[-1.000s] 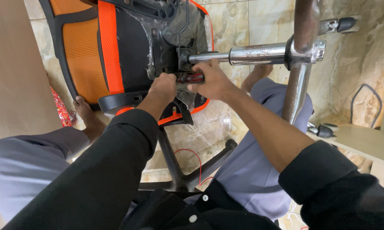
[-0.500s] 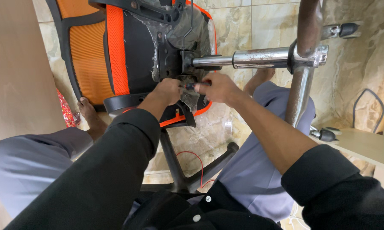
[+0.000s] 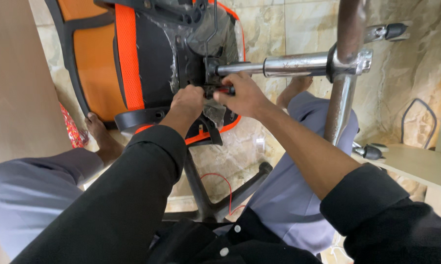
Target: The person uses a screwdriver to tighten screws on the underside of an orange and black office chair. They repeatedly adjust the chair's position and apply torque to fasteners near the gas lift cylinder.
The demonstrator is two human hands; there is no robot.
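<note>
An orange and black office chair [image 3: 132,63] lies on its side on the tiled floor, its underside toward me. A chrome gas cylinder [image 3: 284,64] juts right from the black seat mechanism [image 3: 193,58] to a chrome base leg [image 3: 345,83]. My left hand [image 3: 187,102] presses against the mechanism's lower edge, fingers curled. My right hand [image 3: 242,95] is closed around a small tool with a red and black handle [image 3: 225,90], its tip at the mechanism just below the cylinder.
A caster wheel [image 3: 389,32] sits at the top right. A black armrest piece [image 3: 139,118] lies below the seat. A black base arm [image 3: 240,190] and a thin red wire [image 3: 225,183] lie between my legs. A wooden board [image 3: 411,161] is on the right, a brown panel [image 3: 15,78] on the left.
Both hands have stayed at the mechanism, shifting slightly along it. The view has drifted a little, so the chair sits lower and further right in the frame.
</note>
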